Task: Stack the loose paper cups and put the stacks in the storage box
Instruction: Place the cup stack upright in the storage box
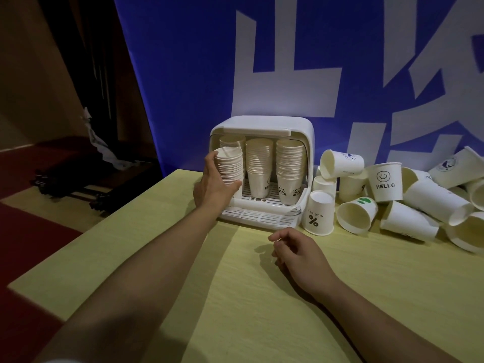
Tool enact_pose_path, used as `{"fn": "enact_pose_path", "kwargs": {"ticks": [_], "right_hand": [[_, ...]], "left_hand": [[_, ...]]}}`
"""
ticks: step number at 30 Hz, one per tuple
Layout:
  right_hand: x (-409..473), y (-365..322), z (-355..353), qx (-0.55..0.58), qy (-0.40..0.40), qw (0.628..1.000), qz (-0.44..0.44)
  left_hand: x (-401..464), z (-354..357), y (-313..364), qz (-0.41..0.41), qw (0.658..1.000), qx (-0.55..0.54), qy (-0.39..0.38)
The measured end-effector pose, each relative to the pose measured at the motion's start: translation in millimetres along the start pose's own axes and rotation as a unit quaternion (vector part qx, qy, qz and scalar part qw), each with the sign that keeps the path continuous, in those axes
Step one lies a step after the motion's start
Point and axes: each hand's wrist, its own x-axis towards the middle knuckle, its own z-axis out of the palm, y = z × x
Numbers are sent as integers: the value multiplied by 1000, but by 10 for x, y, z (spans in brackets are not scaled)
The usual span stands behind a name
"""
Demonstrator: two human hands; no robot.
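I'm seating a stack [230, 165] at the left front of the box [262, 169]; my left hand [213, 183] grips it, my right hand [297, 251] rests slack and empty on the bench [235, 297]. Three stacks already stand inside. Next: release, then gather the loose cups [392, 200], about fifteen, on the right.

My left hand [214, 184] covers the lower part of the cup stack [230, 163] I'm gripping, and that stack blocks most of the rear-left stack [231, 141] inside the storage box [262, 124], so can't tell how tall it is or what's printed on it. Loose cups [408, 203] at right run off the frame edge, back ones buried under front ones, count unclear; small round logos on the far cups too tiny to read. Both my forearms cut off at bottom edge, and the banner [183, 61] lettering is cropped at top and right.
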Motion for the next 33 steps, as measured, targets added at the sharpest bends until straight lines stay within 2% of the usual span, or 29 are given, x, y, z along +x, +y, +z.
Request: {"fn": "enact_pose_path", "kwargs": {"ticks": [16,20,22,24,28,33], "right_hand": [[-17,-38,-3,9,5,1000,5],[-62,-81,-24,104,27,994,34],[-79,-126,-55,172,61,981,60],[-75,-205,-139,189,104,974,69],[-136,-472,-509,158,170,972,44],[-417,-519,-1118,91,219,971,28]], "left_hand": [[-48,-158,37,4,999,-31,-5],[-108,-408,170,9,996,-82,40],[-226,-496,299,27,990,-133,49],[-389,-517,471,47,983,-174,43],[-774,-408,854,51,954,-295,-21],[-1393,-103,1142,68,896,-399,-180]]}}
